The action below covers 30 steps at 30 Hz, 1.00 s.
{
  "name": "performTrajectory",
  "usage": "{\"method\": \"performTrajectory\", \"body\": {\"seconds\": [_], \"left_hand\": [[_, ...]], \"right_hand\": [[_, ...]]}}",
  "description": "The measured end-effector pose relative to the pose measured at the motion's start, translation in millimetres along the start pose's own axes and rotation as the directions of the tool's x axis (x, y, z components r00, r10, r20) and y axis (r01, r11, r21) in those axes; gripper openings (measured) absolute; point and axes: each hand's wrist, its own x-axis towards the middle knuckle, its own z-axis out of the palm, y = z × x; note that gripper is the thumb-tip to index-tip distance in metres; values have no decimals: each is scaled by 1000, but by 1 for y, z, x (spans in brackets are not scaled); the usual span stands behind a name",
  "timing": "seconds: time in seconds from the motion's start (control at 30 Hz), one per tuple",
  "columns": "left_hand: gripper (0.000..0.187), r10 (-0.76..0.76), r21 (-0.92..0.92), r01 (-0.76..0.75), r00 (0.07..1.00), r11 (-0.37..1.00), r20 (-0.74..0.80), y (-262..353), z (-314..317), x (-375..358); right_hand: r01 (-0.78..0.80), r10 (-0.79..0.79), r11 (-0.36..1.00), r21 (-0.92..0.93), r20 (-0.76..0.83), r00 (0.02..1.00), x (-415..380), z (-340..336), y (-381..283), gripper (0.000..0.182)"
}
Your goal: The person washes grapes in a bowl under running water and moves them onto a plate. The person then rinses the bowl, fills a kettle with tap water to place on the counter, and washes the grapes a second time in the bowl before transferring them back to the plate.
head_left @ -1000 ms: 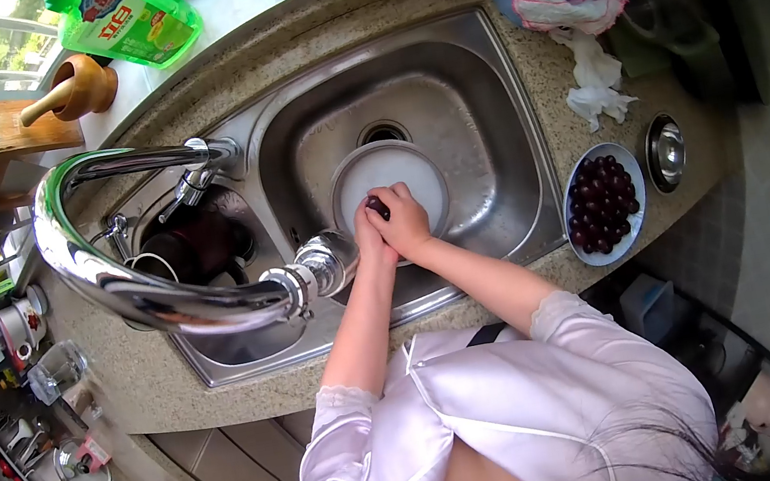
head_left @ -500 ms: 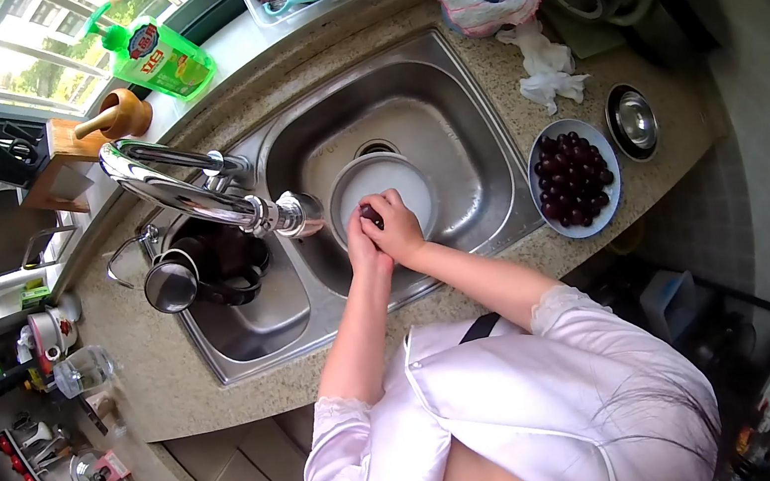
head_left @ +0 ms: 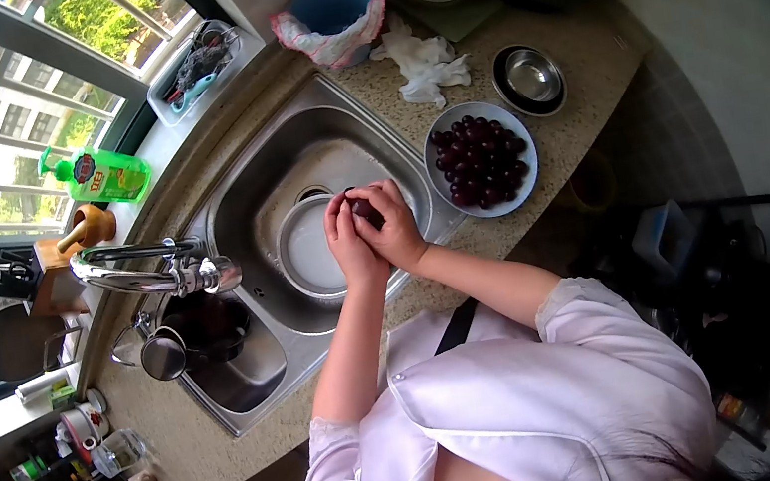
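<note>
Cupped together over the sink (head_left: 340,137), my left hand (head_left: 351,244) and my right hand (head_left: 392,229) are closed around dark red grapes (head_left: 361,208). Part of the dark fruit shows between the fingers; the rest is hidden in the palms. Just left of and below my hands, a white bowl (head_left: 306,259) sits on the basin floor beside the drain. To the right on the counter stands a pale bowl (head_left: 531,179) heaped with dark red grapes (head_left: 481,157).
The chrome faucet (head_left: 128,271) reaches over the sink's left side, above a small basin holding dark pots (head_left: 208,329). Nested metal bowls (head_left: 535,76), a crumpled white plastic bag (head_left: 425,63) and a lined blue bin (head_left: 333,9) stand on the counter. Green soap (head_left: 111,176) is by the window.
My view has turned to the right, so the sink and counter items appear shifted left. Both hands, still cupped around the fruit, have moved toward the grape bowl, off the white bowl's middle.
</note>
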Motion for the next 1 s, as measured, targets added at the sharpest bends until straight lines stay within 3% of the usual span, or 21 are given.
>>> {"method": "performTrajectory", "body": {"seconds": [0.17, 0.27, 0.3, 0.33, 0.37, 0.43, 0.5, 0.6, 0.83, 1.0], "left_hand": [[19, -17, 162, -16, 980, 987, 197, -48, 61, -9], [20, 131, 350, -248, 937, 903, 325, -83, 88, -9], [20, 200, 417, -363, 901, 833, 385, -92, 93, -7], [19, 331, 544, -600, 791, 587, 515, -98, 94, -2], [21, 325, 592, -643, 762, 486, 561, -105, 92, 0], [23, 373, 570, -777, 628, 266, 683, -118, 88, 3], [27, 310, 561, -796, 605, 227, 733, -121, 89, -1], [37, 332, 592, -802, 580, 75, 744, -128, 90, -3], [45, 339, 632, -770, 619, 87, 708, -127, 90, -6], [49, 353, 654, -752, 635, 81, 687, -127, 88, -5]], "right_hand": [[-9, -3, 999, -49, -224, 974, 10, -71, 20, 35], [-9, -32, 992, -126, -322, 946, 14, -107, 34, 34], [-19, -32, 989, -144, -342, 939, 14, -117, 41, 34], [-45, -9, 988, -149, -340, 941, 14, -125, 50, 35], [-48, -6, 988, -148, -344, 939, 11, -134, 56, 35], [-50, -37, 938, -342, -242, 970, 7, -151, 71, 37], [-68, -21, 916, -395, -215, 976, 5, -164, 74, 37], [-64, -15, 871, -487, -155, 988, 1, -176, 74, 38], [42, -127, 893, -448, -162, 979, 6, -187, 80, 41], [29, -101, 918, -396, -163, 981, 1, -189, 92, 43]]}}
